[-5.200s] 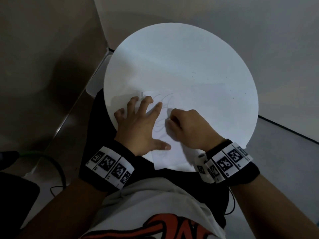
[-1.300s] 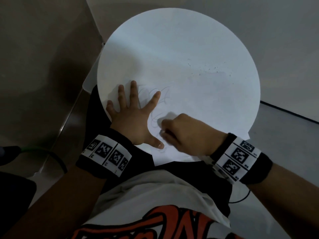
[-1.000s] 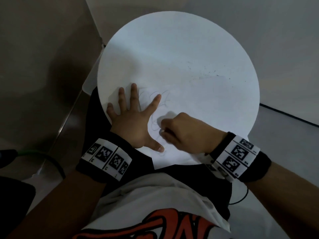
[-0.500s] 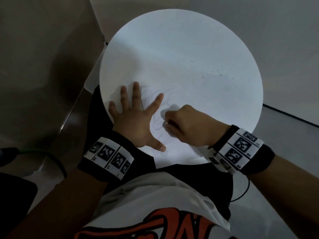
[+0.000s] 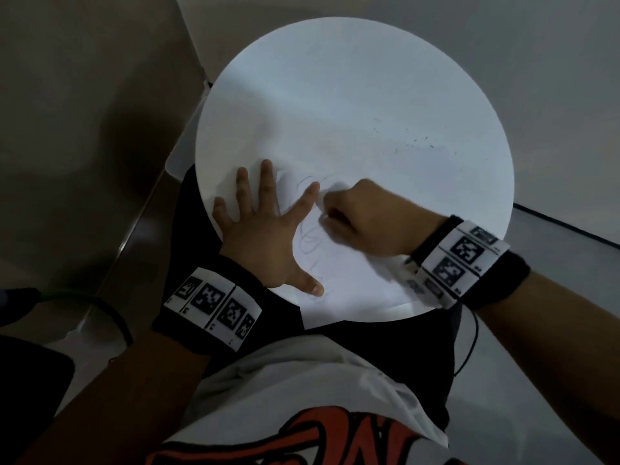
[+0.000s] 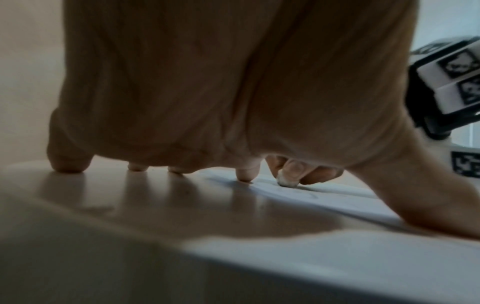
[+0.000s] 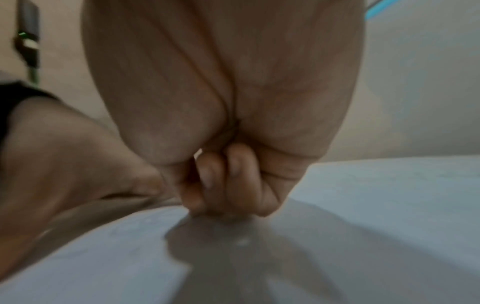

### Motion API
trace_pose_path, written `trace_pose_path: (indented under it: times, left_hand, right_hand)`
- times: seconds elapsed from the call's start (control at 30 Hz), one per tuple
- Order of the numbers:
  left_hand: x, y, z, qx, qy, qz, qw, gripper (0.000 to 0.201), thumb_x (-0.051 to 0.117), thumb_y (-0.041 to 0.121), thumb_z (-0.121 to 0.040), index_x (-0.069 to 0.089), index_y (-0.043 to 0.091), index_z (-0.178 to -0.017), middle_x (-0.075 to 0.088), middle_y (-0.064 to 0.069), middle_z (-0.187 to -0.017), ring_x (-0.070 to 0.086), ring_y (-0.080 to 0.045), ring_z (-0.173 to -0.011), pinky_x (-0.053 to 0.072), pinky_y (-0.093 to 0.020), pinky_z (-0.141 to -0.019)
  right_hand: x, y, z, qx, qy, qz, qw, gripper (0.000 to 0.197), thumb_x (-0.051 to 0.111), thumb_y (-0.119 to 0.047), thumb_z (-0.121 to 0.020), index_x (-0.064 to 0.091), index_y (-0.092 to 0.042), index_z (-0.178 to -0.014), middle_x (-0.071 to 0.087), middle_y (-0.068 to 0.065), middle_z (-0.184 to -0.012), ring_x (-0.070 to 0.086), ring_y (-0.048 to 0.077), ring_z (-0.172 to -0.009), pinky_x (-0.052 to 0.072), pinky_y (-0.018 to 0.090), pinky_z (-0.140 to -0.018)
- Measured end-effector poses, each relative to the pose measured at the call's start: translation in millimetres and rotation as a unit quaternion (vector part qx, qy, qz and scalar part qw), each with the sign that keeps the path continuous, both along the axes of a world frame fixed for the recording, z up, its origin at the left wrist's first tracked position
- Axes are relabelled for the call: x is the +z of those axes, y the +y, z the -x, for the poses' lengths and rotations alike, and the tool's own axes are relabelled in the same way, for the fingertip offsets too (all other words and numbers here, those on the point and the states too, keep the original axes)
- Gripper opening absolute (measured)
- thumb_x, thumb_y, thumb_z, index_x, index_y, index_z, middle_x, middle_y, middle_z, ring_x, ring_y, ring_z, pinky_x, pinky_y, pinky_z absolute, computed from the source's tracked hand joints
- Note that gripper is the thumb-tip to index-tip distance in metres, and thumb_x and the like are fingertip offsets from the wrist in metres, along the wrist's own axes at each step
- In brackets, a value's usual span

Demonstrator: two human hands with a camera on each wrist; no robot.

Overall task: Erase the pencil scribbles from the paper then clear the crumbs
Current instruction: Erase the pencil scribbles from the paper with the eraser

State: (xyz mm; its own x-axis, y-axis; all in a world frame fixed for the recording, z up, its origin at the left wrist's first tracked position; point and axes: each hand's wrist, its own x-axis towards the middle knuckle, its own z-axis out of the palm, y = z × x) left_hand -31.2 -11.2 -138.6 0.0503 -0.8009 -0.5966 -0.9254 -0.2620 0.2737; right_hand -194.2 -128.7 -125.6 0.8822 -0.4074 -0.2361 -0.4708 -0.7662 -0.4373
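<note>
A white sheet of paper (image 5: 355, 286) lies at the near edge of the round white table (image 5: 369, 78). Faint pencil scribbles (image 5: 307, 238) loop across it between my hands. My left hand (image 5: 268, 229) presses flat on the paper's left part with fingers spread. My right hand (image 5: 355, 216) is curled into a fist just right of the left index finger. It pinches a small white eraser (image 6: 287, 182) against the paper. In the right wrist view the curled fingers (image 7: 223, 185) hide the eraser.
Dark eraser crumbs (image 5: 412, 142) lie scattered on the table's far right part. Beyond the table there are grey walls and floor. A dark object with a green cable (image 5: 84, 297) sits on the floor to the left.
My right hand has rubbed back and forth over the scribbles and now sits farther up the paper, close to the left index fingertip. The left hand has stayed flat in place.
</note>
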Motion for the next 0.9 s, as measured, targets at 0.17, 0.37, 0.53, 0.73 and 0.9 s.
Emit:
trace_pose_path:
  times: [0.17,0.37,0.53,0.73,0.9]
  left_hand:
    - [1.7,-1.3,0.6,0.002,0.001,-0.006,1.0,0.153,0.077,0.087,-0.039,-0.033,0.059,-0.141,-0.053,-0.01,-0.149,-0.047,-0.042,-0.137,-0.008,-0.075,-0.112]
    - [-1.9,-0.3,-0.3,0.009,0.006,0.002,1.0,0.153,0.077,0.087,-0.038,-0.031,0.06,-0.142,-0.054,-0.01,-0.148,-0.048,-0.042,-0.136,-0.009,-0.075,-0.111]
    - [-2.8,1.0,-0.6,0.009,0.009,0.007,1.0,0.154,0.079,0.086,-0.038,-0.031,0.059,-0.142,-0.056,-0.01,-0.146,-0.049,-0.042,-0.135,-0.011,-0.074,-0.11]
    - [-1.8,1.4,-1.5,0.008,0.012,0.01,1.0,0.154,0.079,0.086,-0.038,-0.031,0.059,-0.142,-0.056,-0.01,-0.146,-0.05,-0.042,-0.134,-0.012,-0.074,-0.111]
    - [-2.5,1.2,-1.5,0.009,0.008,0.012,1.0,0.154,0.079,0.087,-0.037,-0.031,0.059,-0.142,-0.054,-0.01,-0.148,-0.048,-0.043,-0.136,-0.01,-0.074,-0.111]
  right_hand:
    - [2.2,-22.7,0.2,-0.073,0.009,0.02,0.997,0.027,0.052,-0.018,-0.095,0.051,-0.008,-0.07,0.055,0.004,-0.059,0.051,0.023,-0.051,0.039,0.03,-0.053]
    - [3.7,-22.7,-2.6,-0.07,0.015,0.007,0.997,0.027,0.054,-0.016,-0.094,0.052,-0.009,-0.069,0.056,0.002,-0.06,0.05,0.02,-0.051,0.037,0.027,-0.052]
    - [2.6,-1.3,-13.5,-0.021,0.003,-0.005,1.0,0.026,0.054,-0.013,-0.095,0.046,-0.013,-0.07,0.052,0.0,-0.062,0.042,0.012,-0.048,0.032,0.022,-0.051]
    - [5.3,-16.1,-15.3,-0.057,0.009,0.018,0.998,0.026,0.053,-0.012,-0.093,0.049,-0.009,-0.068,0.057,0.008,-0.059,0.047,0.024,-0.048,0.034,0.027,-0.051]
    - [8.3,-27.1,-14.3,-0.088,0.045,0.031,0.995,0.026,0.051,-0.017,-0.094,0.055,-0.005,-0.072,0.062,0.01,-0.065,0.058,0.027,-0.058,0.043,0.032,-0.056]
